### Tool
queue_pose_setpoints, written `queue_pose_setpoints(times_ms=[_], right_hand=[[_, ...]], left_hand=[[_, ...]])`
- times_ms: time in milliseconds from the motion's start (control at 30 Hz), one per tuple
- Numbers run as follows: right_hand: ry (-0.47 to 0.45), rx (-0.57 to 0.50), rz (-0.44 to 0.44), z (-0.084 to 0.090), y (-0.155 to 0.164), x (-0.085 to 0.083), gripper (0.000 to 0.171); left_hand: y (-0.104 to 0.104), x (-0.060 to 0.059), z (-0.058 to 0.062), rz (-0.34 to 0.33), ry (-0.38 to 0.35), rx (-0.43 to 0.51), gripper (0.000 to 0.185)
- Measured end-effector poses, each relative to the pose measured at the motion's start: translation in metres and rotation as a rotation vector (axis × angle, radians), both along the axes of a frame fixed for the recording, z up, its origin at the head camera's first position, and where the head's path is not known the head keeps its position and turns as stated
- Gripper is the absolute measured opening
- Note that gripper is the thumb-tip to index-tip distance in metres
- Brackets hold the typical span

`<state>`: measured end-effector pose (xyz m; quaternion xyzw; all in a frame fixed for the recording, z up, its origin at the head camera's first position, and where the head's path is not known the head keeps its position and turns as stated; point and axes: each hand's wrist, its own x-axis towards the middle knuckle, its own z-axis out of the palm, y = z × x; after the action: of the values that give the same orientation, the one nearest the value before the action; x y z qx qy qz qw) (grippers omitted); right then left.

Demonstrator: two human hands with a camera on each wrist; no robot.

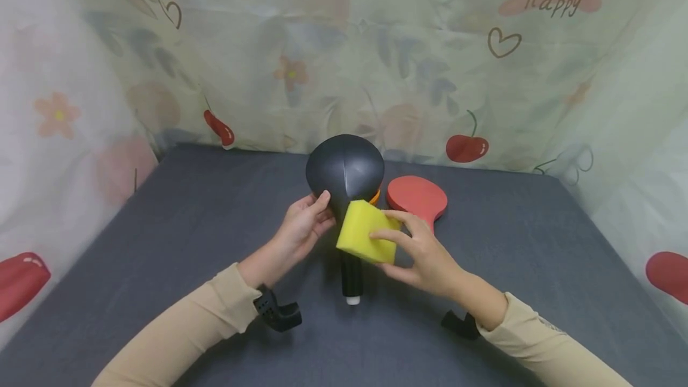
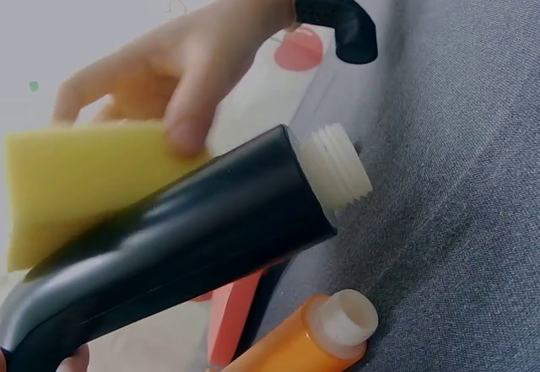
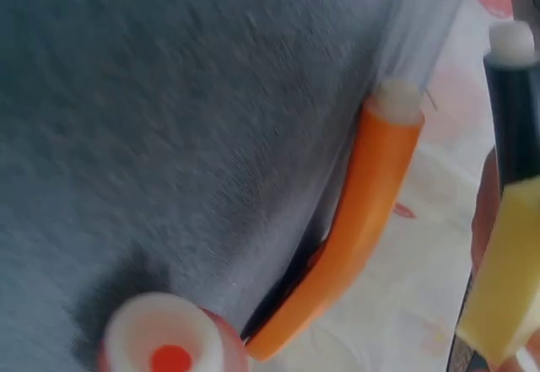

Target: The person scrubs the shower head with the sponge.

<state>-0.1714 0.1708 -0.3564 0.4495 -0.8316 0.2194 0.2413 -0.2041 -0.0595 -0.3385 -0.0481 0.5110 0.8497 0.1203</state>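
My left hand (image 1: 316,212) grips the neck of a black paddle (image 1: 345,172), holding it upright over the grey table (image 1: 161,237). The paddle has a domed round head, and its handle (image 2: 194,237) ends in a white threaded tip (image 2: 339,169). Against the handle, my right hand (image 1: 400,237) pinches a yellow sponge block (image 1: 368,232) between thumb and fingers. In the left wrist view the sponge (image 2: 76,186) lies along the black handle under the right hand's fingers (image 2: 181,94). In the right wrist view the sponge (image 3: 506,271) shows at the right edge.
A red paddle (image 1: 417,197) lies flat on the table behind my right hand. An orange paddle (image 1: 375,196) peeks out behind the black one; its handle (image 3: 363,220) has a white threaded end (image 2: 350,317). A patterned cloth (image 1: 344,52) walls in the table.
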Motion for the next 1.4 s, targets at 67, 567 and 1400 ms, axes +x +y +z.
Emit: queue_pose_setpoints(times_ms=[67,567,1400], right_hand=[[0.001,0.030,0.032,-0.002,0.001,0.004,0.057],[-0.037,0.050,0.030,-0.008,0.002,0.013,0.042],[-0.363,-0.174,-0.028,-0.012,-0.005,0.012,0.057]], left_hand=[[0.000,-0.001,-0.001,0.011,0.001,-0.001,0.041],[0.000,-0.004,-0.001,0.050,0.006,0.030,0.041],[-0.003,-0.004,0.011,0.053,0.030,0.111,0.044]])
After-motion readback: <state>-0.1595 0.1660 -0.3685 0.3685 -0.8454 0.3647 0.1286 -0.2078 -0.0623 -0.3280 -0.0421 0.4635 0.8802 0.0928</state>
